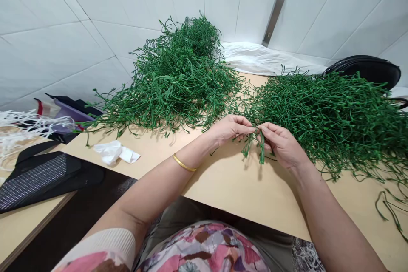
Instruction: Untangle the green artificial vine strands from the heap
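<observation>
Both hands meet above the front part of the tan table (223,182). Between their fingertips is a small bunch of thin green plastic-looking stems (262,148), whose ends hang down. My left hand (231,129) pinches the stems from the left side. From the right, my right hand (282,142) grips them between thumb and fingers, close beside the left fingertips. A large heap of similar green stems (178,76) rises behind my left hand. Another wide pile of green stems (331,114) spreads to the right of my right hand.
Crumpled white tissue (110,151) lies at the table's left. White stringy strands (35,123) and a black mesh item (35,178) sit on another surface at far left. A black rounded case (363,70) and white cloth (264,57) are along the tiled wall, below a metal bracket (276,10).
</observation>
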`<state>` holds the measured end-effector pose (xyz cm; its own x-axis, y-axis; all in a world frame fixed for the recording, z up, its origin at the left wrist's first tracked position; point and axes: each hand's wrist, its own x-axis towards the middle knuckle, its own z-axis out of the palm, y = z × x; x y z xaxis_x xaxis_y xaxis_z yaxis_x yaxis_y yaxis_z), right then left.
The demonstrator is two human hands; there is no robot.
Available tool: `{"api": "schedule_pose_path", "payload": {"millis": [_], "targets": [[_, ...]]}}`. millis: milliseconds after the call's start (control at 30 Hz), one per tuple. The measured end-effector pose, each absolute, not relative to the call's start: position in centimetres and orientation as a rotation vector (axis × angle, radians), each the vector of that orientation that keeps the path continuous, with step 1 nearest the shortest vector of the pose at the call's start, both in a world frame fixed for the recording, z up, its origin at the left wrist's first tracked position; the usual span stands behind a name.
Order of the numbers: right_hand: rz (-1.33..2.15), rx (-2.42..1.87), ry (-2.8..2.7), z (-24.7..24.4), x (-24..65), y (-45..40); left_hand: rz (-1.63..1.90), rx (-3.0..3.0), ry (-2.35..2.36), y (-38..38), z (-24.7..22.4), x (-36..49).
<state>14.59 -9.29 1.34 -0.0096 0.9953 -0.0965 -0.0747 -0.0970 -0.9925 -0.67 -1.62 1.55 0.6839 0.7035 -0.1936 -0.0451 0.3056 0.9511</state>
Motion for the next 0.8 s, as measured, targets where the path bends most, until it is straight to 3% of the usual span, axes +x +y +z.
{"api": "schedule_pose_path", "payload": {"millis": [400, 800], "targets": [[1.134, -1.347, -1.244, 1.0, 15.1, -9.2, 0.791, 1.187, 0.707, -1.5, 1.1, -0.5], [0.18, -1.456, -1.811, 0.8, 14.1, -9.5, 0.672, 1.127, 0.656, -1.8, 0.8, -0.2]]}}
